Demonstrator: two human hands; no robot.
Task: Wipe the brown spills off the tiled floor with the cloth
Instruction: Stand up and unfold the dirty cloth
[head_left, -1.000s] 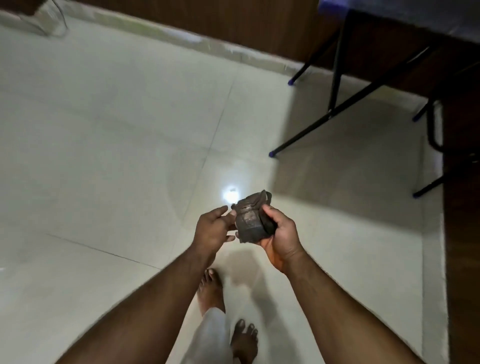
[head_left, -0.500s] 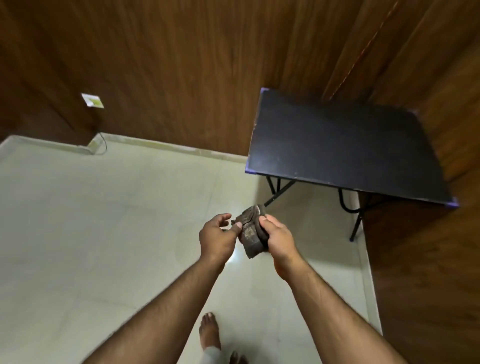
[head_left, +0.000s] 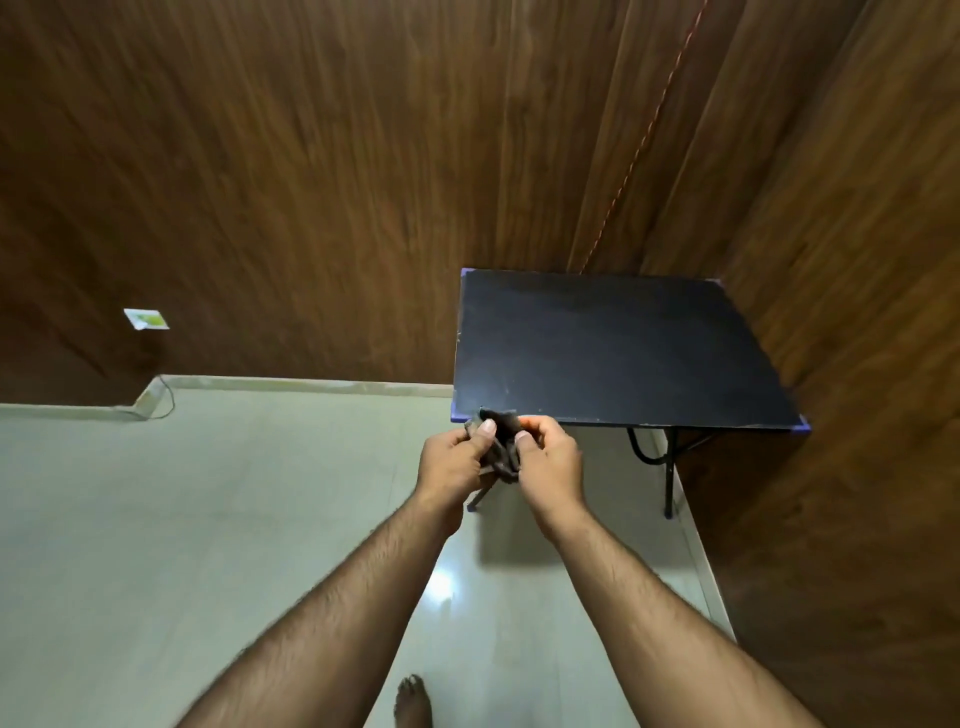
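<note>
- My bare foot (head_left: 413, 699) is planted on the tiled floor (head_left: 208, 519), well short of the black table (head_left: 618, 345).
- Both hands now meet just before the table's near left corner: my left hand (head_left: 453, 464) has gone from loosely touching to pinching the cloth (head_left: 501, 447), and my right hand (head_left: 550, 460) grips its other side.
- The cloth is bunched between them, off the floor.
- My view has lifted from the tiles to the table and the wooden wall (head_left: 311, 182) behind it; I see no brown spills here, so I judge wiping is done or paused.
</note>
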